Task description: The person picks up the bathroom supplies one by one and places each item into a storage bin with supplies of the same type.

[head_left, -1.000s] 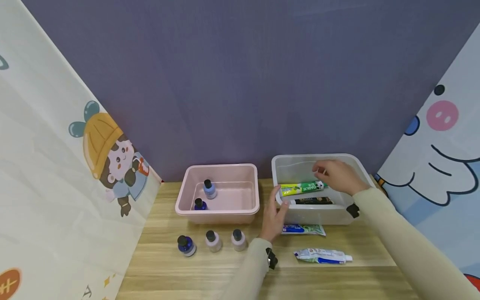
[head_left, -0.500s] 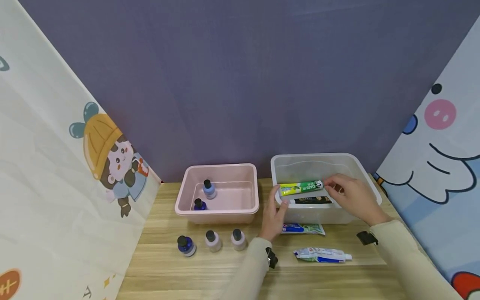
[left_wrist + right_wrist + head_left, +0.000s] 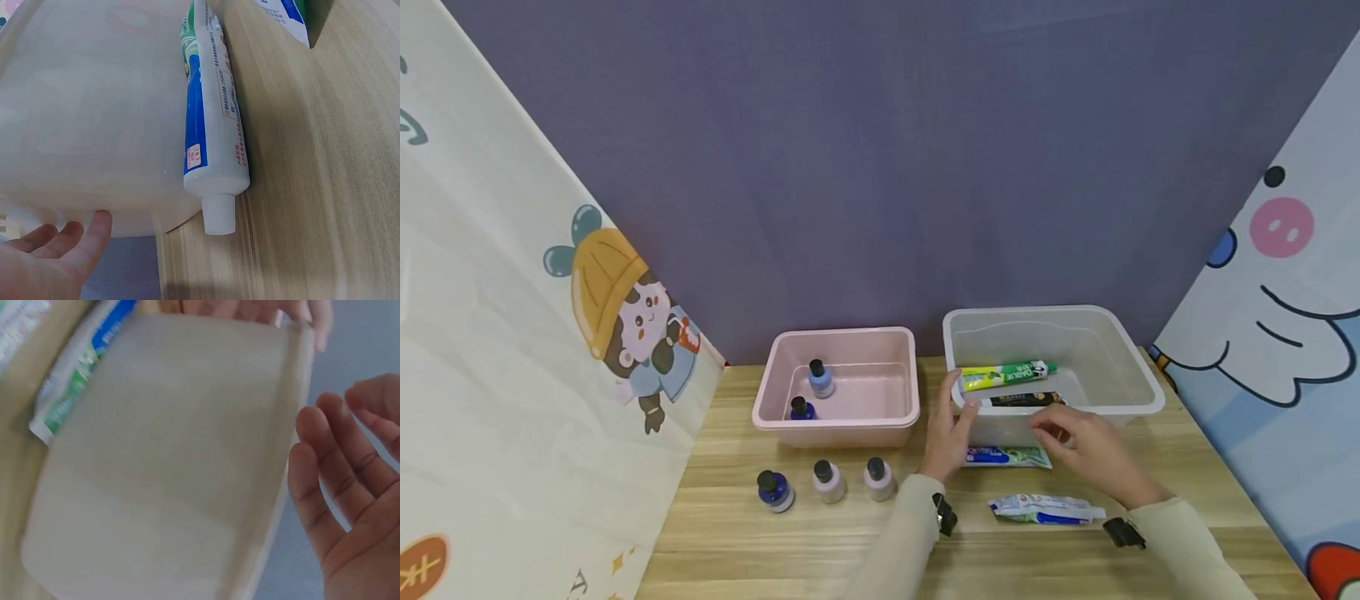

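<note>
Touching a smooth, translucent bin (image 3: 1003, 430) near the wood-grained desk's (image 3: 760, 550) back edge, left hand (image 3: 946, 437) spread wide, right hand (image 3: 1088, 447) loosely curled by the front rim (image 3: 1123, 410), glossy green-yellow tube (image 3: 1003, 375) inside.

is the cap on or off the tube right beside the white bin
On: the left wrist view shows the white cap on the tube.

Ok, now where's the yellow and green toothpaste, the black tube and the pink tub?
Yellow and green toothpaste (image 3: 1004, 376): head view, middle of the tube.
Black tube (image 3: 1022, 400): head view, middle of its dark side.
Pink tub (image 3: 842, 437): head view, on its front wall.
</note>
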A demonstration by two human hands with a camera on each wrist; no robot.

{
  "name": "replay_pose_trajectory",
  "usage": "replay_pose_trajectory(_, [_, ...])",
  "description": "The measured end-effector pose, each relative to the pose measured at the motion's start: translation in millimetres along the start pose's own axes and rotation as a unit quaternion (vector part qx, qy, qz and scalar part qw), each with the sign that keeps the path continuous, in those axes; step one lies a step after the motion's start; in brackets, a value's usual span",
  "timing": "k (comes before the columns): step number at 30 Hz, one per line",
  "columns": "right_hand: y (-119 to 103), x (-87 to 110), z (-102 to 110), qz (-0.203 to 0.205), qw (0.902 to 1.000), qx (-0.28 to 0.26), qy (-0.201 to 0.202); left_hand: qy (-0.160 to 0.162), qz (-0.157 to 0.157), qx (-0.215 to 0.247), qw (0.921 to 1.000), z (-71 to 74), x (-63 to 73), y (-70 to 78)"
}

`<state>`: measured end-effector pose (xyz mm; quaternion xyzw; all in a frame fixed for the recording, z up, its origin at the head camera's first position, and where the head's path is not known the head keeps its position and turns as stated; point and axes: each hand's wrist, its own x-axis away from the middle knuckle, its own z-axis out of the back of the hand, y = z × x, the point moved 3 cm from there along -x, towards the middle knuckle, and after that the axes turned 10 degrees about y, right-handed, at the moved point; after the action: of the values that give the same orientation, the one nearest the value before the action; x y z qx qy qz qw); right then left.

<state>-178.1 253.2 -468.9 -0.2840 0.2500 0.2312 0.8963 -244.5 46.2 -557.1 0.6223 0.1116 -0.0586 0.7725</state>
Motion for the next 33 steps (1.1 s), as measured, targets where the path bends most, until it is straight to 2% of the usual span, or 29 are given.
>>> replay_pose_trajectory(5, [3.4, 10.8, -25.3, -0.009, 0.9997, 0.006, -0.021, -0.002, -0.002, -0.003, 1.0000, 0.9, -0.3, -1.3])
replay_pose_trajectory(12, [10.7, 22.5, -56.8, -0.057, 0.9920, 0.054, -0.099, 0.003, -0.005, -0.002, 1.0000, 1.3, -0.3, -1.7])
replay_pose_trajectory(15, [12.8, 25.0, -67.3, -0.068, 0.9887, 0.061, -0.119, 0.000, -0.009, 0.002, 1.0000, 1.4, -0.2, -0.8])
replay_pose_trajectory(24, [21.9, 33.4, -87.1, -0.095, 0.9825, 0.084, -0.136, -0.001, -0.008, -0.001, 1.0000, 2.2, 0.8, 1.1])
replay_pose_trajectory(33, [29.8, 42.5, -96.5, -0.114, 0.9754, 0.095, -0.163, 0.003, -0.006, -0.005, 1.0000, 3.0, 0.0, -0.7])
